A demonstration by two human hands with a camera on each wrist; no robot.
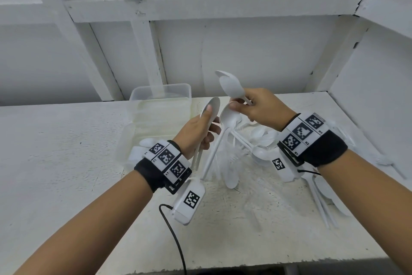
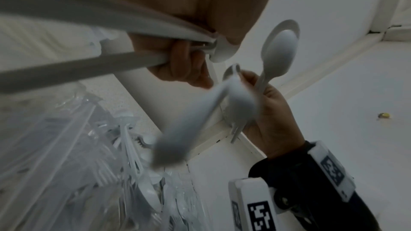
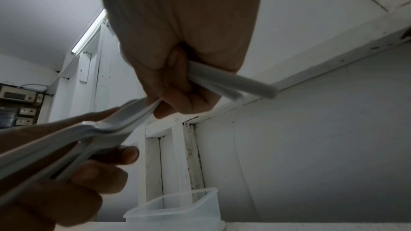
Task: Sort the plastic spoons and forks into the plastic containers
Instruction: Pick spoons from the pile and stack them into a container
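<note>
My left hand [image 1: 206,125] holds a few white plastic spoons [image 1: 210,107] upright, thumb pressed on the top bowl; their handles [image 2: 89,24] run under the palm. My right hand [image 1: 243,103] grips two stacked spoons [image 1: 230,84] by the handles [image 3: 233,83], bowls up. Its fingertips also touch the bowl of another spoon [image 1: 229,116], which hangs handle-down between the hands and is blurred in the left wrist view. Behind the hands stands a clear plastic container [image 1: 160,96] [image 3: 177,206]. A second clear container [image 1: 133,141] lies in front of it, partly hidden by my left wrist.
A loose pile of white spoons and forks [image 1: 258,143] lies on the white table [image 1: 66,152] under my right wrist. More cutlery [image 1: 323,196] lies at the right edge. A clear bag of forks [image 2: 89,164] shows below the left hand. White walls close the back and right.
</note>
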